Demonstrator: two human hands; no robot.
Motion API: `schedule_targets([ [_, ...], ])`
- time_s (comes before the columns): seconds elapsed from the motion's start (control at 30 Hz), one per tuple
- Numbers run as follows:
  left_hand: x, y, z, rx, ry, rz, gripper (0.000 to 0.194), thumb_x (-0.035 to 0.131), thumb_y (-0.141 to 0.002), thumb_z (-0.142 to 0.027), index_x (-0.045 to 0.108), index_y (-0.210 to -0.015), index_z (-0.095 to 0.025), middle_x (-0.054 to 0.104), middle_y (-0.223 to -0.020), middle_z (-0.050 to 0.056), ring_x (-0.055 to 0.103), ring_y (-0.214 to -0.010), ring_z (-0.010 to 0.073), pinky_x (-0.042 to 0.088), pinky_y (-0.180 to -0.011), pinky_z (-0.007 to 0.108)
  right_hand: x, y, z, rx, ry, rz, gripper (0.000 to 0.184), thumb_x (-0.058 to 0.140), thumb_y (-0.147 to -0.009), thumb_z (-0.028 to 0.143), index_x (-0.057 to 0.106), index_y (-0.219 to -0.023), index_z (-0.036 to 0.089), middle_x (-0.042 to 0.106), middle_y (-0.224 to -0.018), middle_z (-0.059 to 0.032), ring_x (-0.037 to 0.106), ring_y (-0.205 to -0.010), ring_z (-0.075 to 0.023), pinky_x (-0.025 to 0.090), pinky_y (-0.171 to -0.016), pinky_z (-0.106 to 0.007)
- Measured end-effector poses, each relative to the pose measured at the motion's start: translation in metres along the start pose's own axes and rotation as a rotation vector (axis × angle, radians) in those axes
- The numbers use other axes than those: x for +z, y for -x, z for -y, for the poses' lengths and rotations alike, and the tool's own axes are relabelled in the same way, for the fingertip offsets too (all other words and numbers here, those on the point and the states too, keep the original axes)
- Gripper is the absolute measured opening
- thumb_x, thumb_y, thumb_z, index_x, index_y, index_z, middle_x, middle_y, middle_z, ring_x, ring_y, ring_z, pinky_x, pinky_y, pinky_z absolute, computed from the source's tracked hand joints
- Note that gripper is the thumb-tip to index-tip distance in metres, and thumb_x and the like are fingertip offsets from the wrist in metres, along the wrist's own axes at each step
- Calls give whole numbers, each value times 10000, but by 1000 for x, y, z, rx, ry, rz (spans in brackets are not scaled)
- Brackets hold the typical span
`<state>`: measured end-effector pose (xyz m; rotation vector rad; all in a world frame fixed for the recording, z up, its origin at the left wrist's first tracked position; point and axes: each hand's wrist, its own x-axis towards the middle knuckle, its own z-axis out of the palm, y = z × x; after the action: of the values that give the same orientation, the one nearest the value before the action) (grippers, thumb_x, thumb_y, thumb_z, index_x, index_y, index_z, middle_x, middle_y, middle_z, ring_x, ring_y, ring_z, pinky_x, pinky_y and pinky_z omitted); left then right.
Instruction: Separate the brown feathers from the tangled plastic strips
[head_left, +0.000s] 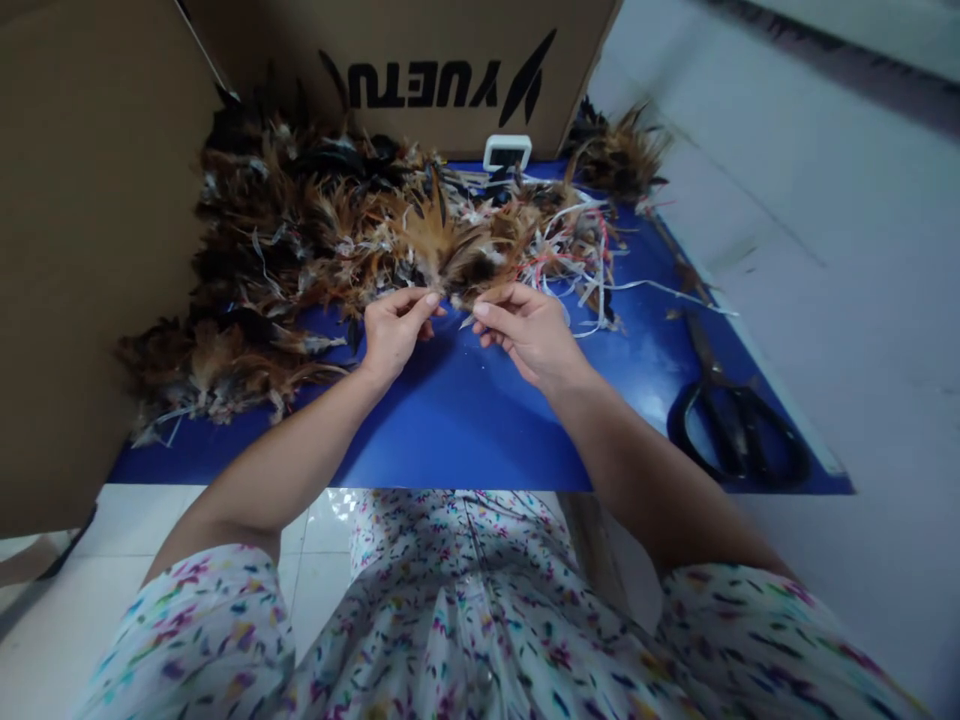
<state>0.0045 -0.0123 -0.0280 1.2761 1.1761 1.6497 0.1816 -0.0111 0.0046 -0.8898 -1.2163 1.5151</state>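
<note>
My left hand [399, 328] pinches the base of a small bunch of brown feathers [433, 232], which fans upward and away from me. Close by on its right, my right hand [523, 328] has thumb and forefinger pressed together on a feather [491, 292], its pale quill end poking out toward the left hand. Both hands hover just above the blue tabletop [465, 430]. Behind them spreads a big heap of brown and black feathers [300, 215]. White and red ties [592, 235] lie tangled at the heap's right side.
Black-handled scissors [739, 430] lie at the table's right edge. A small white-framed device [508, 152] stands at the back. Cardboard boxes [442, 40] wall off the back and left. More feather bunches sit at the near left [217, 370] and the back right corner [622, 150].
</note>
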Motion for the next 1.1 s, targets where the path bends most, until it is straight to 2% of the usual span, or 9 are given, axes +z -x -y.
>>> schedule_targets([
  [0.13, 4, 5, -4, -21, 34, 30, 346, 841, -690, -525, 766, -746, -192, 719, -639, 16, 524, -405, 72, 430, -401, 207, 2, -3, -6, -33, 30, -81, 387, 882, -601, 408, 607, -776, 199, 619, -632, 52, 599, -578, -84, 477, -496, -201],
  [0.3, 9, 13, -10, -96, 69, 85, 336, 856, -662, -519, 764, -734, -204, 690, -613, -4, 529, -413, 78, 427, -392, 212, 7, -6, -10, -30, 89, -169, 359, 869, -635, 382, 595, -772, 196, 627, -650, 45, 614, -599, -91, 480, -506, -209],
  [0.53, 11, 15, -10, -148, 105, 118, 362, 866, -652, -511, 765, -759, -181, 724, -663, 17, 541, -421, 74, 434, -392, 208, 9, -6, -12, -57, 83, -221, 275, 826, -701, 276, 572, -758, 187, 642, -671, 32, 626, -596, -92, 492, -516, -219],
  [0.67, 12, 16, -12, -161, 119, 130, 380, 872, -647, -512, 758, -749, -165, 723, -654, 8, 545, -422, 67, 440, -399, 197, 9, -7, -16, -84, 80, -232, 350, 861, -667, 364, 565, -744, 193, 632, -643, 35, 626, -588, -99, 502, -513, -226],
  [0.77, 13, 16, -14, -184, 160, 134, 392, 891, -620, -502, 753, -743, -156, 712, -637, 2, 549, -429, 62, 450, -414, 191, 7, -7, -17, -108, 59, -199, 419, 884, -620, 452, 580, -757, 199, 626, -627, 38, 627, -585, -106, 515, -517, -238],
  [0.93, 12, 14, -16, -262, 211, 156, 367, 911, -601, -453, 750, -736, -151, 702, -629, -4, 542, -433, 51, 464, -432, 188, -3, -6, -14, -211, 118, 6, 429, 905, -586, 459, 684, -853, 205, 693, -727, 25, 647, -650, -115, 554, -594, -263],
  [1.1, 11, 14, -16, -310, 211, 172, 336, 905, -623, -415, 754, -757, -147, 696, -629, -5, 539, -431, 47, 463, -430, 182, -12, -6, -14, -347, 310, 90, 351, 818, -733, 514, 741, -865, 197, 722, -782, -12, 616, -628, -114, 554, -637, -301],
])
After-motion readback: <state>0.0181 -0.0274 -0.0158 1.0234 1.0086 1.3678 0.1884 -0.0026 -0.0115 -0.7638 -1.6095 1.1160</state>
